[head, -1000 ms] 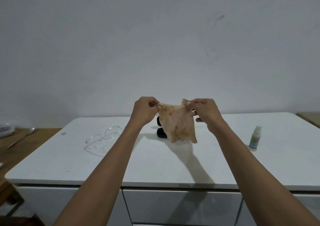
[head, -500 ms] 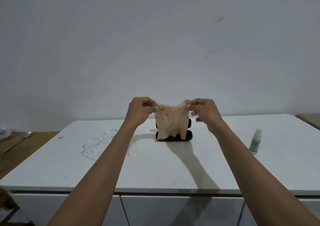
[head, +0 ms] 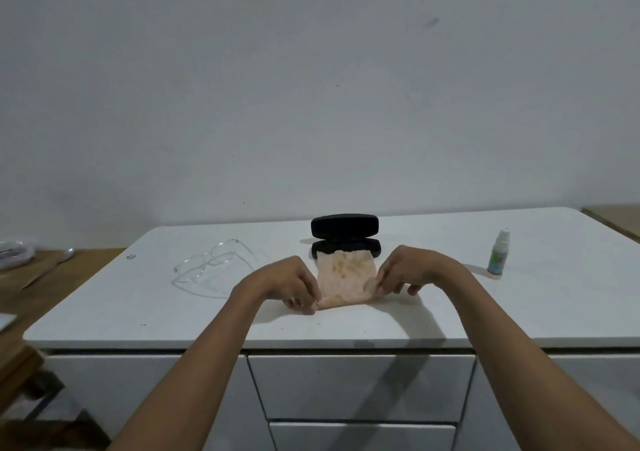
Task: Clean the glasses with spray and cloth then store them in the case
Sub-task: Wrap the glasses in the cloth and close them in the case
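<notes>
Pinching soft mottled cloth | hands | hard oblong case

One table carries one pair of glasses, one black case standing open, one peach cloth and one spray bottle. Two hands are in view, a left hand and a right hand, each at one near corner of the cloth. Two drawer fronts show under the table top, one above the other.
</notes>
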